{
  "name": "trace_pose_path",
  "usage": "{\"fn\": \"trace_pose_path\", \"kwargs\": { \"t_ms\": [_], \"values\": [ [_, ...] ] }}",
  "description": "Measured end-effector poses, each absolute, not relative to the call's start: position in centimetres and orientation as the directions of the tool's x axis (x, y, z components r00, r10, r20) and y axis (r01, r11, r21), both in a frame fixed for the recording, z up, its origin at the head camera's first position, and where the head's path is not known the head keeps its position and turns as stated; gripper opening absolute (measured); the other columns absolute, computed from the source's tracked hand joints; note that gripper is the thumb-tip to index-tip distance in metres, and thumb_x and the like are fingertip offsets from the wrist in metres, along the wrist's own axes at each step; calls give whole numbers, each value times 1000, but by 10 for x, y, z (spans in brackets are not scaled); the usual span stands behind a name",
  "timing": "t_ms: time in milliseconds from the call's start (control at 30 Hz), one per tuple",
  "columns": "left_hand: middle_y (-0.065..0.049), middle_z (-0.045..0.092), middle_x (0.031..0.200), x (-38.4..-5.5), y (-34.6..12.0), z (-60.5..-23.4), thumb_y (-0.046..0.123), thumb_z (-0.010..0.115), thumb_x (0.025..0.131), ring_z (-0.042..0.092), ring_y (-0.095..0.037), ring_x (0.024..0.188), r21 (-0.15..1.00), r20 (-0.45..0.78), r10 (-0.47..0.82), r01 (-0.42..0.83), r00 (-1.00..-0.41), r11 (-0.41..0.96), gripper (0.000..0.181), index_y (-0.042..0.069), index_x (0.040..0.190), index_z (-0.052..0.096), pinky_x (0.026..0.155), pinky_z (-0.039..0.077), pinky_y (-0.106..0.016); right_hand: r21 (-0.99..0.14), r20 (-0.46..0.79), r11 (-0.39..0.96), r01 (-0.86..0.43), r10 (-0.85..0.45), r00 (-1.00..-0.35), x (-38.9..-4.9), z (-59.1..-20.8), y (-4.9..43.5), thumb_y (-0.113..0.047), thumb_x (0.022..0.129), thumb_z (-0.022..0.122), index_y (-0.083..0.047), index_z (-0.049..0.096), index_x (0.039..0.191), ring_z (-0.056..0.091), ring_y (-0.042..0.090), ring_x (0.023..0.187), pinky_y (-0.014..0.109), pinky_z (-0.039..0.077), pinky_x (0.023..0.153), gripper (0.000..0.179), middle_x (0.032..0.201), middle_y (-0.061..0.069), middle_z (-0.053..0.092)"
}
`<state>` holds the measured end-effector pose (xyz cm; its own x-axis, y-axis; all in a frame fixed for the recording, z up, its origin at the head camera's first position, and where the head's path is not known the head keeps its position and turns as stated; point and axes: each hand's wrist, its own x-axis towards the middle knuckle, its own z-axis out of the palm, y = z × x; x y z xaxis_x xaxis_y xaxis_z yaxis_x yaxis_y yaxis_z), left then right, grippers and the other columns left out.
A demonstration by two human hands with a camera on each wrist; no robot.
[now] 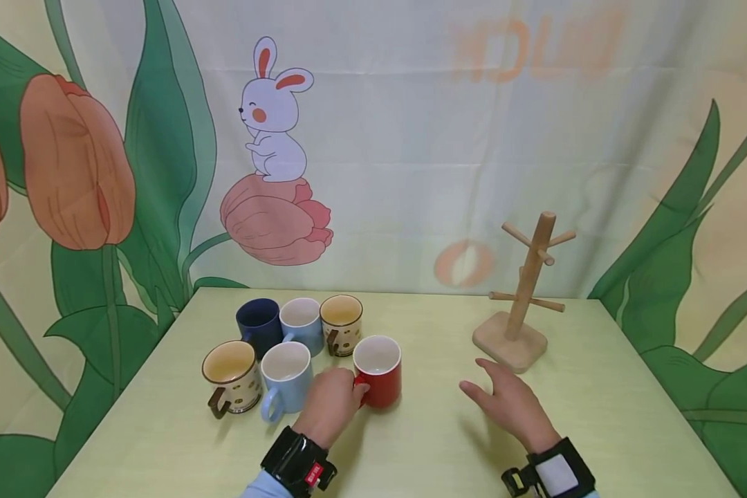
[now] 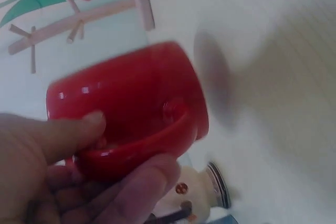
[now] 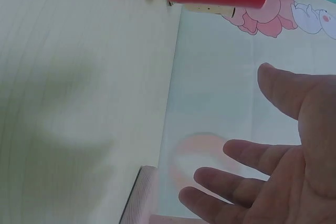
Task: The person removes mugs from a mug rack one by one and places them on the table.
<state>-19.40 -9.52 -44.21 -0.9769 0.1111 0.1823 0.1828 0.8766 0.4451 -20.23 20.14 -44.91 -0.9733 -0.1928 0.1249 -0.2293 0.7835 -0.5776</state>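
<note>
My left hand [image 1: 331, 404] grips the handle of a red mug [image 1: 382, 377] with a white inside, thumb on top and fingers curled beneath. In the left wrist view the mug [image 2: 131, 103] hangs above the tabletop, its shadow apart from its base. My right hand [image 1: 507, 404] hovers over the table to the right, holding nothing; its fingers [image 3: 247, 153] are spread and fairly straight in the right wrist view. Just beyond that hand stands a wooden mug tree [image 1: 526, 297] with bare pegs and a square base.
Left of the red mug stand a dark blue mug [image 1: 259, 321], two light blue mugs [image 1: 308, 332] and two cream patterned mugs [image 1: 342, 328], close together. Behind the table [image 1: 429, 443] hangs a printed curtain [image 1: 404, 159].
</note>
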Motion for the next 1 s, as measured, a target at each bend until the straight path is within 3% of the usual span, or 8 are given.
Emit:
{"fn": "trace_pose_path", "kwargs": {
  "t_ms": [200, 567, 700, 1000],
  "values": [
    [-6, 67, 67, -190, -105, -448, 15, 74, 89, 62, -22, 62, 433, 267, 4, 124, -964, 893, 18, 1, 79, 70, 57, 46, -32, -594, 115, 774, -220, -189, -975, -203, -450, 202, -43, 97, 61, 6, 49, 139, 53, 42, 124, 57, 40, 100, 66, 139, 27, 51],
    [-12, 67, 66, -187, -114, -458, 14, 75, 87, 67, -30, 63, 410, 328, -62, 83, -943, 908, 22, -3, 75, 70, 56, 51, -41, -609, 99, 765, -210, -190, -977, -204, -454, 202, -43, 97, 62, 5, 49, 140, 51, 42, 126, 56, 39, 101, 66, 139, 26, 51],
    [-11, 65, 63, -187, -117, -463, 15, 74, 87, 64, -27, 59, 422, 294, -86, 48, -952, 906, 23, -3, 73, 69, 52, 47, -38, -607, 96, 766, -211, -193, -976, -204, -455, 203, -42, 97, 62, 6, 49, 139, 51, 43, 126, 57, 39, 101, 65, 139, 27, 51],
    [-8, 64, 65, -190, -119, -461, 20, 75, 89, 57, -19, 56, 445, 164, -110, -26, -980, 895, 24, -3, 83, 72, 53, 44, -31, -616, 93, 760, -210, -195, -976, -205, -455, 203, -39, 98, 62, 6, 49, 139, 50, 44, 126, 57, 38, 102, 63, 140, 27, 51]
  ]
}}
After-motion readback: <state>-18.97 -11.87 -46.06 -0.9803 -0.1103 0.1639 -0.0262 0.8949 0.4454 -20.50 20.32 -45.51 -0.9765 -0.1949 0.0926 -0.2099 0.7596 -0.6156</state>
